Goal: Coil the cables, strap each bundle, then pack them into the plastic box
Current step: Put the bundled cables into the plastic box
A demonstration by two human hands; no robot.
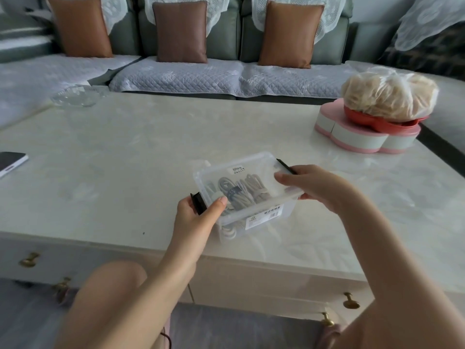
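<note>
The clear box (264, 219) sat near the front edge of the tabletop (125, 159), in the lower middle of the frame. The coiled cables (241, 192) lay inside it, under the lid (241, 172), so the packing looked done. The left hand (198, 217) was curled round the box's left end, with its thumb on the lid and its fingers by the black clip (197, 202). The right hand (317, 187) pinched the right end, thumb on top and fingers under the rim, next to the other clip (285, 166). I think both hands held the box steady so the clips could snap the lid down. A phone (10, 162) lay at the far left.
</note>
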